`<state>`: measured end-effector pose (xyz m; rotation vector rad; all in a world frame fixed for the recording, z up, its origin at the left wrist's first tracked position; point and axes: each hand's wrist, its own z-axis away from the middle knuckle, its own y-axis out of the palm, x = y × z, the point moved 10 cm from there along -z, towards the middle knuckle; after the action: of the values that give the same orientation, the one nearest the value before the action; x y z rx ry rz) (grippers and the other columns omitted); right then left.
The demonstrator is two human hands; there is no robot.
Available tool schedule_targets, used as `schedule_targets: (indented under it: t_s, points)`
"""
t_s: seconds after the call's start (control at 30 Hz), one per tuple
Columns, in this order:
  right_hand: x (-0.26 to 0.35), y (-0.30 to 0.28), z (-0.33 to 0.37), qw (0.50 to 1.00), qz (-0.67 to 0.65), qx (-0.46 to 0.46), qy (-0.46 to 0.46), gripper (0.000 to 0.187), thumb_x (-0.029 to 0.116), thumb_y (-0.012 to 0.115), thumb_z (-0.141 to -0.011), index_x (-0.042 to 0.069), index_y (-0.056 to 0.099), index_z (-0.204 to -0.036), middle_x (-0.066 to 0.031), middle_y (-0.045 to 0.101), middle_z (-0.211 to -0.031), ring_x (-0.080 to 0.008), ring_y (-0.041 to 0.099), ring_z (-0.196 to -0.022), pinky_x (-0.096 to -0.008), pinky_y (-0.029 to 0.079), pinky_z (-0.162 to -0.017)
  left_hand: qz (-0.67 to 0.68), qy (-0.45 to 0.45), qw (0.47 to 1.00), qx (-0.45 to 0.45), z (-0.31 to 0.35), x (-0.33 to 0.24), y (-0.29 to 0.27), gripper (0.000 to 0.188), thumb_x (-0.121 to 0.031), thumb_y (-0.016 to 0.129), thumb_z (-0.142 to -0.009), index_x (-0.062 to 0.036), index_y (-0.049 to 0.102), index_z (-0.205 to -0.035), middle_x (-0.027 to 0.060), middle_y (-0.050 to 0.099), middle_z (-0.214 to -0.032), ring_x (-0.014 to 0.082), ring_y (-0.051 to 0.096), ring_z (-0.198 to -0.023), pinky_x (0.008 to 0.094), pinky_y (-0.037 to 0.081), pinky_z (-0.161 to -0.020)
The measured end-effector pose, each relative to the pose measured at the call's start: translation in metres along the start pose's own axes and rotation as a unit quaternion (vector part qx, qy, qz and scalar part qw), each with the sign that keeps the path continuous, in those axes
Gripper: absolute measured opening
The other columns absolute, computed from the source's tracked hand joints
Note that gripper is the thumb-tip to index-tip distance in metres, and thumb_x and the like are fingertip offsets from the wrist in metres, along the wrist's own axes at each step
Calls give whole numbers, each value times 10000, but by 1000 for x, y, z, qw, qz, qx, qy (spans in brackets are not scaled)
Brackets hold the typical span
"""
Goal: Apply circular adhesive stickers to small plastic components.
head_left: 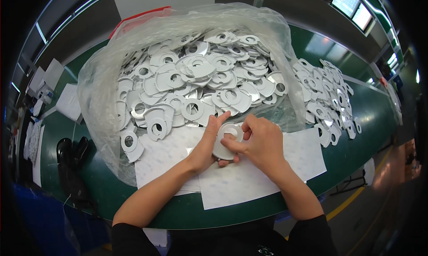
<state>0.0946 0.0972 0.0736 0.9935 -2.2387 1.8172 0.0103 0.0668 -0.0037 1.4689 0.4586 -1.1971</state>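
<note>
A flat white plate (222,152) with a round hole is held between both my hands, above the paper sheets. My left hand (206,145) grips it from the left, with fingers beneath and tips showing at its lower edge. My right hand (267,144) is closed on its right side, thumb laid across the face near the hole. Just beyond my hands, a large heap of similar white plates (196,69) fills an open clear plastic bag (96,84).
White paper sheets (240,191) lie on the green table (174,218). A second pile of white plates (327,93) is spread at the right. To the left are a black object (73,176) and a white box (69,101). A red edge (138,16) shows behind the bag.
</note>
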Motion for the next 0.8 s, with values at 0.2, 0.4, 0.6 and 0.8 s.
schedule_targets:
  t_s: [0.2,0.4,0.6,0.8]
  points:
    - [-20,20,1,946,-267,162,89,244,186,736,-737,-17,600,-754,-73,619,-673,-124,565,-591,-245,440,-555,38,-37,999,-5,-1,8,-6,851,-741,147,-861,-141,68,-1459,128,582,-960,217,594,-708,254,356,-467]
    - [-38,21,-9,936,-326,108,79,161,160,640,-840,1,627,-862,-65,645,-725,-106,593,-631,-232,453,-514,45,-30,998,5,2,-4,-1,777,-693,181,-894,-124,239,-1419,166,579,-1103,265,620,-895,299,477,-577]
    - [-144,-56,-20,675,-679,-238,161,191,154,600,-886,79,584,-1061,-2,617,-965,-51,539,-758,-175,430,-562,-623,145,760,-112,41,-122,-8,445,-289,667,-832,-12,518,-1146,148,591,-1044,245,576,-970,347,489,-746]
    - [-101,-58,-16,789,-527,-265,171,222,115,604,-881,71,586,-1098,-17,618,-957,-41,535,-755,-181,428,-627,-824,-37,508,-250,77,-127,-72,311,-254,762,-653,0,633,-779,161,638,-785,332,613,-779,401,485,-679]
